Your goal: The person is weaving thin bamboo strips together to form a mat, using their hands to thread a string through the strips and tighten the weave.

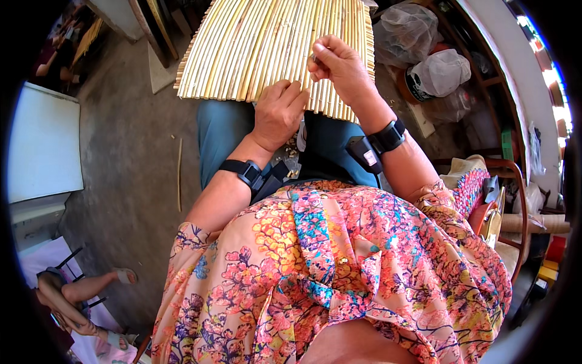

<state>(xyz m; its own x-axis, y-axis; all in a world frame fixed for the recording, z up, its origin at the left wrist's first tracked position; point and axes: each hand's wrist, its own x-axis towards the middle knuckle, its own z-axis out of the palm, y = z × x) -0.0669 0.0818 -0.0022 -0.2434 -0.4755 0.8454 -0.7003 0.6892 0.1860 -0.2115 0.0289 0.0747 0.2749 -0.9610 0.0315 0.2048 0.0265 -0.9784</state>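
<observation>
1. At the far left stands a white cabinet [42, 145], and below it another person's legs [85, 291] show on a chair. Both are well apart from the work.
2. A loose stick [179, 176] lies on the concrete floor [127, 158], left of the person's knee.
3. The mat [273, 48], made of pale yellow reeds bound side by side, lies across the lap, its near edge over the blue trousers [221, 130].
4. The left hand [277, 112] rests palm down on the mat's near edge, fingers curled loosely and pressing the reeds flat. It holds the mat steady but grips nothing that I can see.
5. The right hand [336, 64] is raised just above the mat, thumb and fingertips pinched together. It seems to grasp something thin, a thread or needle perhaps, but that is too small to tell.
6. By my reading, the step in hand is binding or stitching at the mat's near right edge. One hand steadies and the other works the tie.
7. The next move would call for a fine pinch kept tight and a pull in line with the reeds. The left hand must press on so the mat does not slide off the lap.
8. At the right, plastic bags [436, 67] sit on shelves, near a wooden chair [515, 182].
</observation>
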